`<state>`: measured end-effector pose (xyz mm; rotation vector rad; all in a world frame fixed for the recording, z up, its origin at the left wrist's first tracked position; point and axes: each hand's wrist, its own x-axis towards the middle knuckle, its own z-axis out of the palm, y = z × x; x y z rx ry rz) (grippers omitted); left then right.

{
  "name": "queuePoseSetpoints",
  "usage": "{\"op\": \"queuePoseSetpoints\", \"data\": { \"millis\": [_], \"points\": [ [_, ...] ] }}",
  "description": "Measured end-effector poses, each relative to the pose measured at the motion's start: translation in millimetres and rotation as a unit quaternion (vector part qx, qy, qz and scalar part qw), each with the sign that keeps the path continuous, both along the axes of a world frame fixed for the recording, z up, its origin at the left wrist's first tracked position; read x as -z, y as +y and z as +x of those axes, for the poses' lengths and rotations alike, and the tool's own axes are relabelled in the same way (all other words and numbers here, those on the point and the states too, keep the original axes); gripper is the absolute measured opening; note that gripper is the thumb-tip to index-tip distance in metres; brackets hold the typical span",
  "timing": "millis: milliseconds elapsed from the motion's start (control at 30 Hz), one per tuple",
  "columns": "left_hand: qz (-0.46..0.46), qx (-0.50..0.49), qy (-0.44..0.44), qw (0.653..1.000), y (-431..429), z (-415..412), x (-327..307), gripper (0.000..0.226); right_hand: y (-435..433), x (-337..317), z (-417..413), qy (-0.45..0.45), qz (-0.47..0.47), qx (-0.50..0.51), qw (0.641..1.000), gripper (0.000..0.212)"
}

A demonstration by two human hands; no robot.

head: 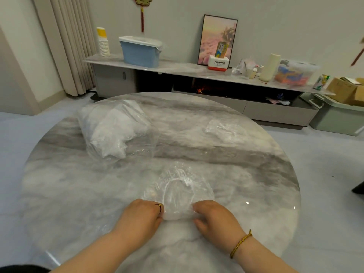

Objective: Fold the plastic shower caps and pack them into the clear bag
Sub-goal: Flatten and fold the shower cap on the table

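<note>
Clear plastic shower cap (178, 186), thin and crinkled with a pale elastic ring, lies spread on the near part of the round grey marble table (256, 174), right in front of you. Your left hand (142, 213) and right hand (213, 215) sit at its near edge, a little apart, fingers curled down onto the film. Both seem to pinch the rim, though the film hides the fingertips, so that is likely rather than certain.

The main risk is the film itself. It looks light and slippery on polished stone, so an uneven pull as you fold would probably make the far side skid or bunch instead of creasing. Trapped air may puff the fold open, and the elastic may draw the edge out of a loose pinch.

The clear plastic bag (114, 131), bulging with white contents at the far left, could spill if you push in a springy, half-flattened cap. A second crumpled clear cap (224, 128) lies far right, well apart.
</note>
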<state>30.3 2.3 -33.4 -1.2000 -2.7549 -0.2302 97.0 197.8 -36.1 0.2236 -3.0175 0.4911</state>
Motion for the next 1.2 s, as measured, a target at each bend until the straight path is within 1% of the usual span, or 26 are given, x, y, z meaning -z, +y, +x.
{"op": "queuePoseSetpoints", "data": {
  "millis": [33,67,100,133,167,200,267,333,400,467,533,600,633,667,700,733,767,800,833,900,933,1000,1067,1100,1133,1200],
  "points": [
    [0.005,0.003,-0.012,1.000,-2,2,2,0.023,0,3,1,-0.009,-0.004,-0.003,1.000,0.048],
    [0.033,-0.008,-0.018,0.999,-3,3,2,0.013,1,6,1,-0.010,-0.029,0.010,0.999,0.040],
    [0.065,-0.027,-0.042,0.997,-2,2,4,0.012,0,7,2,0.001,-0.050,0.032,0.998,0.032],
    [0.083,-0.054,-0.103,0.990,-3,0,3,0.014,-1,8,1,0.015,-0.070,0.058,0.996,0.027],
    [0.111,-0.084,-0.180,0.974,-5,-1,2,0.014,-3,7,0,0.016,-0.095,0.082,0.992,0.024],
    [0.147,-0.106,-0.222,0.958,-6,-3,3,0.018,-3,6,-2,0.008,-0.128,0.107,0.986,0.023],
    [0.200,-0.154,-0.256,0.933,-8,-8,8,0.029,-3,5,-6,-0.007,-0.179,0.149,0.973,0.029],
    [0.219,-0.193,-0.262,0.920,-5,-13,9,0.028,-3,-1,-11,-0.016,-0.140,0.182,0.973,0.037],
    [0.206,-0.224,-0.239,0.922,-2,-14,7,0.026,-2,0,-15,-0.011,-0.038,0.195,0.980,0.037],
    [0.191,-0.234,-0.213,0.929,-1,-14,5,0.027,-2,3,-18,-0.021,0.023,0.195,0.980,0.030],
    [0.163,-0.230,-0.177,0.943,1,-13,4,0.026,-2,4,-20,-0.023,0.025,0.194,0.980,0.027],
    [0.125,-0.229,-0.141,0.955,3,-13,2,0.014,-2,3,-22,-0.021,0.016,0.193,0.981,0.028],
    [0.101,-0.231,-0.121,0.960,4,-13,1,0.014,-2,2,-24,-0.016,0.004,0.200,0.980,0.021],
    [0.089,-0.228,-0.099,0.965,3,-13,1,0.025,-3,-1,-25,-0.019,0.007,0.210,0.978,0.009],
    [0.088,-0.215,-0.072,0.970,3,-15,3,0.039,-6,-5,-24,-0.016,0.034,0.222,0.974,0.013],
    [0.121,-0.195,-0.048,0.972,3,-16,7,0.050,-8,-4,-25,0.016,0.071,0.218,0.973,0.034],
    [0.147,-0.164,-0.005,0.975,4,-18,13,0.056,-9,1,-26,0.045,0.071,0.207,0.975,0.053],
    [0.156,-0.127,0.022,0.979,4,-17,14,0.057,-9,9,-27,0.093,0.073,0.187,0.975,0.062],
    [0.150,-0.084,0.033,0.984,6,-15,14,0.051,-13,11,-27,0.118,0.070,0.161,0.977,0.059],
    [0.099,-0.018,0.032,0.994,10,-10,14,0.042,-17,16,-25,0.133,0.066,0.097,0.984,0.030],
    [0.053,0.000,0.016,0.998,11,-7,15,0.042,-19,18,-23,0.133,0.056,0.057,0.988,0.025],
    [-0.048,0.022,-0.035,0.998,10,-6,16,0.045,-21,21,-23,0.100,0.078,0.017,0.992,0.046],
    [-0.105,0.008,-0.082,0.991,7,-6,20,0.063,-22,22,-21,0.058,0.116,-0.003,0.992,0.059],
    [-0.110,-0.004,-0.077,0.991,7,-5,15,0.076,-19,22,-20,0.033,0.106,-0.011,0.994,0.060],
    [-0.118,-0.015,-0.088,0.989,6,-5,11,0.086,-17,22,-21,0.019,0.092,-0.013,0.996,0.055],
    [-0.087,-0.024,-0.115,0.989,7,-8,11,0.099,-10,23,-25,0.040,0.085,-0.021,0.995,0.042]
  ]
}}
